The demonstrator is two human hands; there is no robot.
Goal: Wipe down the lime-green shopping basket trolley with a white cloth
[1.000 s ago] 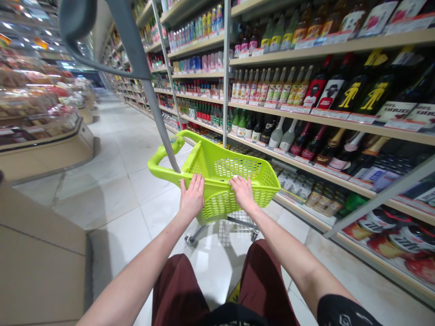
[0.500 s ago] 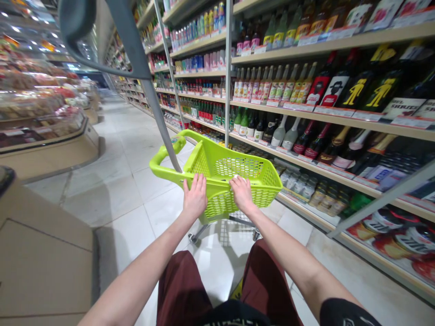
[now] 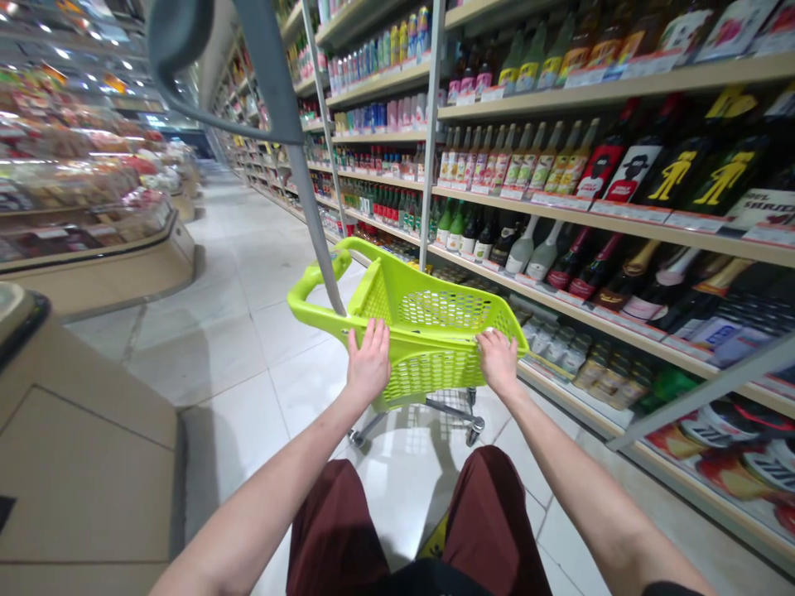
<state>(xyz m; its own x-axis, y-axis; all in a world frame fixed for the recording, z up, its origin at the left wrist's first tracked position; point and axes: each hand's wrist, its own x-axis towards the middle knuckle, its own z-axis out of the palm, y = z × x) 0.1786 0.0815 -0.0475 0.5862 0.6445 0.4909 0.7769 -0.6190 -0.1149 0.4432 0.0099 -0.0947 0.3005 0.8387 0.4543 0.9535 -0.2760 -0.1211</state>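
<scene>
A lime-green plastic shopping trolley basket (image 3: 435, 310) stands on a low wheeled metal frame (image 3: 450, 407) in front of me, its long curved handle (image 3: 314, 285) reaching forward and left. My left hand (image 3: 369, 362) grips the basket's near rim left of centre. Further right, my right hand (image 3: 498, 360) holds the same rim near its right corner. The basket's inside shows only mesh walls, and I see nothing in it, though my hands and the rim hide part of it.
Shelves of bottled wine and drinks (image 3: 559, 165) line the right side. A glass-fronted food counter (image 3: 93, 257) runs along the left, with a tan counter corner (image 3: 80, 463) close by. A grey metal pole (image 3: 291, 141) crosses the upper view. The tiled floor (image 3: 248, 348) stretches ahead.
My right hand has slid rightward along the rim, away from my left hand. The trolley sits slightly further right in view, and the shelves and counters have shifted with it.
</scene>
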